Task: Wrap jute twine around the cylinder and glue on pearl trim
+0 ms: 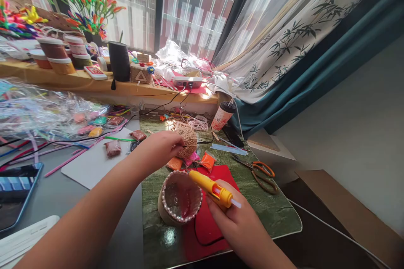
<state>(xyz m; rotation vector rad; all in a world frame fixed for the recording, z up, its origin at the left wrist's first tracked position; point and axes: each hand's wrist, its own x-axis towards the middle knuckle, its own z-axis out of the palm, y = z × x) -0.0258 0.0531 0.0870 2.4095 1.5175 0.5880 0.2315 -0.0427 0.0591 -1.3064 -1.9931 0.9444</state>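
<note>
Gripping the yellow glue gun [205,182] in the right hand [236,216] beside the beaded cup [164,211], lower centre; holding the left hand [160,148] against the twine ball [189,141], mid-frame, grip being unclear.

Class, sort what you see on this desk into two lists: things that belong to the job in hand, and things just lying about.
Job in hand:
- yellow glue gun, in the right hand
- twine ball, at the left hand
- bead-rimmed pot

Apparently just lying about:
- scissors
- drink cup
- orange packet
</note>
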